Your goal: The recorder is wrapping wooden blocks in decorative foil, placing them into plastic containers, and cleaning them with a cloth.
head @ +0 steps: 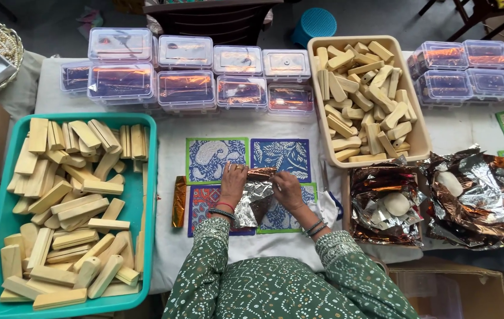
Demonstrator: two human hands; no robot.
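My left hand and my right hand both grip a crinkled sheet of silver and copper foil at the middle of the table. The foil lies over patterned printed cards, blue, green-edged and red. I cannot see whether anything is wrapped inside the foil. A folded copper foil strip lies just left of my left hand. Bangles circle both wrists, above green patterned sleeves.
A teal tray of pale wooden blocks sits at left. A beige tub of similar blocks stands at back right. Opened foil sheets with white lumps lie at right. Clear lidded boxes line the back. A cardboard box is lower right.
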